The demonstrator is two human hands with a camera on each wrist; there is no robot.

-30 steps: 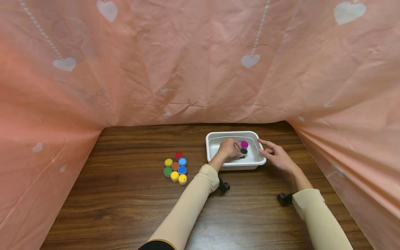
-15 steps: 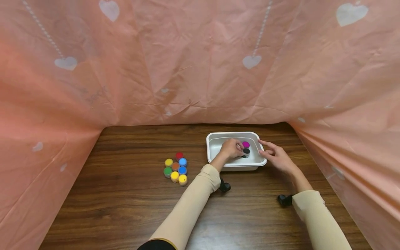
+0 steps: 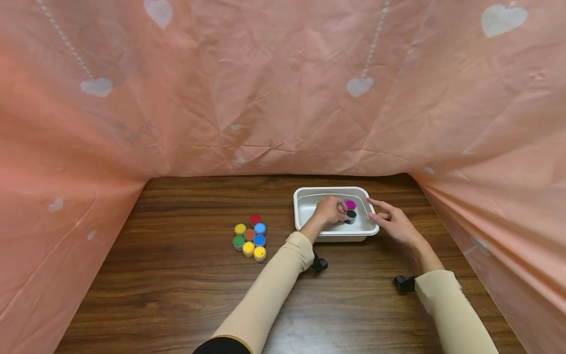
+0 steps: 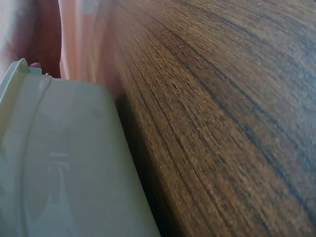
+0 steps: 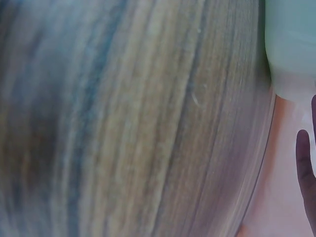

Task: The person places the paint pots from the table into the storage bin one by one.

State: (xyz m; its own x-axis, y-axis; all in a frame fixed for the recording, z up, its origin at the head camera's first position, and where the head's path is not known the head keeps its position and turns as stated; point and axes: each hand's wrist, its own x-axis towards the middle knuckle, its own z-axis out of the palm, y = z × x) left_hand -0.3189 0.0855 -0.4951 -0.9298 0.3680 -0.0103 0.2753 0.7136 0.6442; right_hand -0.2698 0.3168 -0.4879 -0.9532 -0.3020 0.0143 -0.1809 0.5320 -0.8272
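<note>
A white tray (image 3: 305,234) stands on the wooden table, and my left hand (image 3: 329,210) reaches into it over the near rim. Its bent fingers hold a small paint jar with a black lid (image 3: 351,215). Right behind that jar is another with a magenta lid (image 3: 350,204), inside the same tray. My right hand (image 3: 395,223) is at the tray's right end, index finger and thumb extended at the rim. In the right wrist view, straight fingers (image 5: 304,153) show beside the pale tray wall (image 5: 291,49). The left wrist view shows mostly the tray's outer side (image 4: 84,158).
Left of the tray, several small paint jars stand grouped on the table: a red one (image 3: 255,220), a green one (image 3: 239,242), an orange-brown one (image 3: 249,234), plus yellow and blue ones. A pink curtain (image 3: 283,108) hangs behind and along both sides.
My left hand and the black-lidded jar have shifted slightly right within the tray, and the magenta-lidded jar a little too. My right hand stays at the rim.
</note>
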